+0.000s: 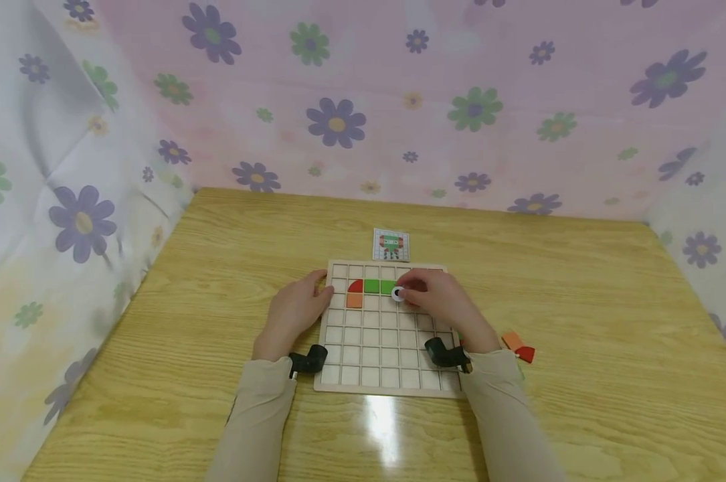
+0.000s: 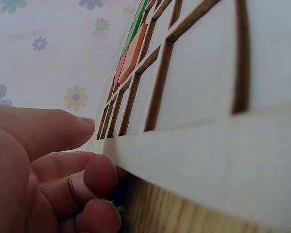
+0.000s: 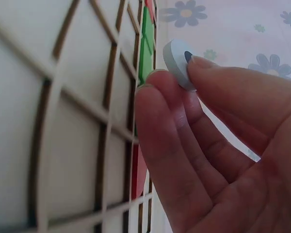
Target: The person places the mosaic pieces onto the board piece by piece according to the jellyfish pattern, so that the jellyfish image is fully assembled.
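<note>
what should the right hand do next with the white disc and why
Probably lower the white disc into a bare cell just below the green tiles: the right hand pinches it clear of the board, and the small card seems to show white eyes under a green top.

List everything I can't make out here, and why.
Head: fine detail on the card, too small to read.
Head: number of loose pieces, partly hidden by the right sleeve.
Right wrist: mark on the white disc, partly covered by the right hand.
Left wrist: rest of the board, cut off by the frame's edges.
</note>
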### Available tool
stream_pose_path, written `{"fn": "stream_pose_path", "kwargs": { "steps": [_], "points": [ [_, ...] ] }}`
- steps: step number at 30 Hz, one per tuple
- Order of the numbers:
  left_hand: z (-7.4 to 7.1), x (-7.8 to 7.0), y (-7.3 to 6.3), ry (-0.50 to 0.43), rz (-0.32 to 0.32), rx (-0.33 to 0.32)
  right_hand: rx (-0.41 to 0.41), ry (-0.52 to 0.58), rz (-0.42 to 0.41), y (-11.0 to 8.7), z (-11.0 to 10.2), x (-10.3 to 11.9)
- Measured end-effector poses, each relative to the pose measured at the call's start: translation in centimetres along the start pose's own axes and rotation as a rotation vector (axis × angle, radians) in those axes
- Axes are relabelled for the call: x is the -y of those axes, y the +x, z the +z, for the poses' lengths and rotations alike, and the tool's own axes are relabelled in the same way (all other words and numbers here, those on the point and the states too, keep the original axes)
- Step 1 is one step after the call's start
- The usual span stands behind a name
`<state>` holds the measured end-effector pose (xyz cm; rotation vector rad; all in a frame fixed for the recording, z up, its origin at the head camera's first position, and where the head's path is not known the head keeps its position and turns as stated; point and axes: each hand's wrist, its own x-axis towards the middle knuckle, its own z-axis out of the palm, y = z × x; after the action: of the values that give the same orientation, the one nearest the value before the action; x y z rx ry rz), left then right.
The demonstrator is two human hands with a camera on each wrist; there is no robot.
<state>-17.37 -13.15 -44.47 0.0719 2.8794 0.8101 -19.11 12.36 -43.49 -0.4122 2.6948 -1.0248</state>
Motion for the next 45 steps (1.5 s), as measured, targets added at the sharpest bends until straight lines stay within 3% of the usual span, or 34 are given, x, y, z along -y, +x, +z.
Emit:
{"fn": "stream_pose_path", "kwargs": {
  "steps": [11,18,26,45],
  "points": [
    [0.3,0.1,0.1,-0.004,-0.009,-0.007,0.004,-0.006,-0.013,1.1,2.0,2.3],
    [0.3,0.1,0.1,0.000,-0.013,-0.006,-0.041,-0.044,-0.005,1.2,3.0,2.7],
    [0.2,0.0,0.1,0.006,-0.007,-0.014,-0.061,-0.085,0.031,1.1,3.3,3.3],
    [0.3,0.1,0.2,0.011,0.006,-0.018,-0.070,-0.149,-0.024,1.1,3.7,3.5]
  ]
}}
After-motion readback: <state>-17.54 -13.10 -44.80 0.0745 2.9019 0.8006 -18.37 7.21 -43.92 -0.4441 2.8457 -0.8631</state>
